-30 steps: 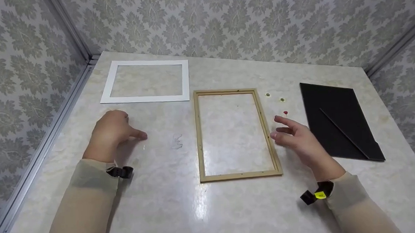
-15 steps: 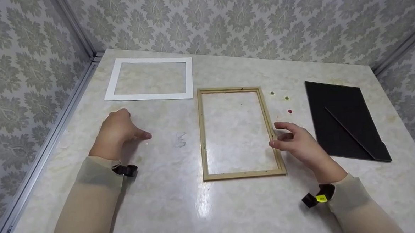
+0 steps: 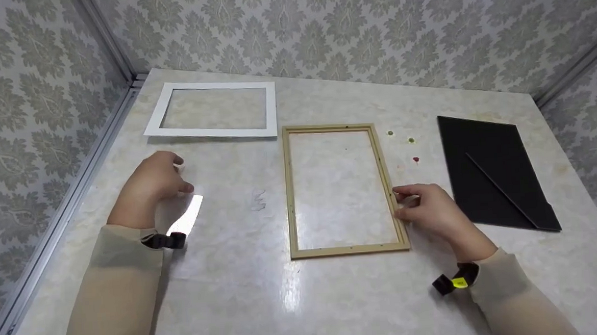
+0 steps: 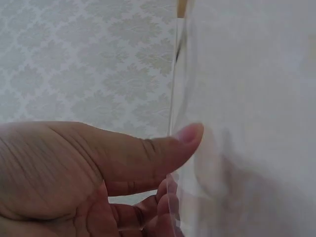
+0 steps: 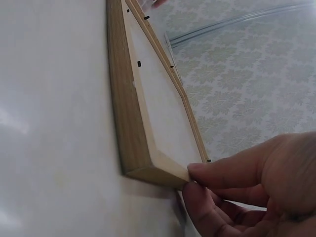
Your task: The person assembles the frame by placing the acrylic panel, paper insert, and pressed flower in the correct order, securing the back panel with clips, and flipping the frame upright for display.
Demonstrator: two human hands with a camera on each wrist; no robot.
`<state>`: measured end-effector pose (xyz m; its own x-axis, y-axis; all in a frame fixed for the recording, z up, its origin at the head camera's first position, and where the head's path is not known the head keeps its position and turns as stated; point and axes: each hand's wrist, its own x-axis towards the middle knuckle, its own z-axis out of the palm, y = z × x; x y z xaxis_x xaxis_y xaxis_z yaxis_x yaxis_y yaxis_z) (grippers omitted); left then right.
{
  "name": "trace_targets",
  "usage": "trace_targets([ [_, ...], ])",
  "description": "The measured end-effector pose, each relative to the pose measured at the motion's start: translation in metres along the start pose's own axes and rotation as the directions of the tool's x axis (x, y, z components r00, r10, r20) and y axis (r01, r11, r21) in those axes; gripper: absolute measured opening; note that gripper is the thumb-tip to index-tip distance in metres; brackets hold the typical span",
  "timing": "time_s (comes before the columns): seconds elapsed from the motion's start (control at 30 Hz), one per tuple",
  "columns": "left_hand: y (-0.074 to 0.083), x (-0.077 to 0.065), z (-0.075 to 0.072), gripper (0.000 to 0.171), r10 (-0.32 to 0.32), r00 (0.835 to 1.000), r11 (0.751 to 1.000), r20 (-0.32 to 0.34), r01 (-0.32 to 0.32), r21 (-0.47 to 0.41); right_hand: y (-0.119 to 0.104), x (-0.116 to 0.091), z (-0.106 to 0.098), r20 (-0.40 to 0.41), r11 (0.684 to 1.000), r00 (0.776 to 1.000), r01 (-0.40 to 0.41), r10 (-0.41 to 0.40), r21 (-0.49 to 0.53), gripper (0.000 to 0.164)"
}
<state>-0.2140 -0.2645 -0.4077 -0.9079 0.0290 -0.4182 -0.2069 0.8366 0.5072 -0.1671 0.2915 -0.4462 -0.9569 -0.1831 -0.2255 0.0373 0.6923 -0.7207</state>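
Observation:
My left hand (image 3: 148, 178) pinches the edge of a clear plastic sheet (image 4: 237, 98), thumb on one face and fingers behind it. In the head view the sheet shows mostly as a bright strip of glare. A wooden picture frame (image 3: 289, 188) lies in the middle of the table. At its right side rail, my right hand (image 3: 428, 206) grips the wood between thumb and fingers; the right wrist view shows the fingertips at the frame's edge. Behind the left hand is a white mat border (image 3: 215, 133), with a shadow under its front edge.
A black backing board (image 3: 501, 141) with a stand leg lies to the right. Between it and the frame sit small dried flowers, including a red one (image 3: 416, 159) and a green-centred one (image 3: 411, 140). A faint outlined shape (image 3: 258, 199) lies left of the frame.
My left hand has moved left and back, and the clear sheet now catches light. The white mat's front edge has risen. My right hand has closed onto the frame's right rail.

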Motion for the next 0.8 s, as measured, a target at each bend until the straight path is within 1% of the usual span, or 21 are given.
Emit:
trace_targets([
  [0.17,-0.006,-0.007,-0.008,0.069,0.071,0.997,0.996,0.016,-0.070,-0.061,0.000,0.001,-0.001,0.009,1.000,1.000,0.000,0.000,-0.013,0.059],
  [0.27,-0.010,-0.009,-0.011,0.057,0.107,0.994,0.985,0.033,-0.101,-0.140,0.000,0.001,-0.001,0.012,1.000,1.000,0.000,0.000,-0.006,0.059],
  [0.33,-0.013,-0.010,-0.013,0.046,0.117,0.992,0.972,0.056,-0.103,-0.211,-0.001,0.000,-0.001,0.017,1.000,1.000,-0.004,0.003,0.006,0.059],
  [0.43,-0.017,-0.011,-0.016,0.035,0.123,0.988,0.944,0.092,-0.088,-0.318,-0.001,0.000,0.000,0.025,0.999,0.999,-0.025,0.024,0.028,0.059],
  [0.5,-0.019,-0.012,-0.019,0.034,0.127,0.986,0.927,0.108,-0.080,-0.366,-0.001,-0.001,0.000,0.029,0.998,0.999,-0.035,0.034,0.043,0.060],
  [0.57,-0.020,-0.012,-0.021,0.037,0.133,0.984,0.909,0.115,-0.074,-0.410,-0.001,-0.001,0.000,0.032,0.997,0.998,-0.047,0.046,0.055,0.060],
  [0.67,-0.022,-0.014,-0.025,0.039,0.150,0.983,0.873,0.105,-0.082,-0.481,0.000,-0.001,0.000,0.042,0.996,0.998,-0.047,0.044,0.076,0.061],
  [0.7,-0.022,-0.014,-0.026,0.038,0.158,0.983,0.855,0.090,-0.090,-0.511,0.000,-0.001,0.000,0.043,0.995,0.998,-0.050,0.047,0.082,0.061],
  [0.73,-0.023,-0.015,-0.027,0.036,0.167,0.983,0.832,0.071,-0.102,-0.545,0.000,-0.001,0.000,0.045,0.995,0.998,-0.051,0.047,0.085,0.061],
  [0.77,-0.024,-0.015,-0.028,0.034,0.177,0.983,0.803,0.047,-0.117,-0.584,0.001,-0.001,0.000,0.046,0.995,0.998,-0.053,0.050,0.087,0.061],
  [0.8,-0.024,-0.016,-0.028,0.032,0.191,0.981,0.763,0.022,-0.134,-0.632,0.001,-0.001,0.000,0.048,0.995,0.998,-0.055,0.050,0.089,0.061],
])
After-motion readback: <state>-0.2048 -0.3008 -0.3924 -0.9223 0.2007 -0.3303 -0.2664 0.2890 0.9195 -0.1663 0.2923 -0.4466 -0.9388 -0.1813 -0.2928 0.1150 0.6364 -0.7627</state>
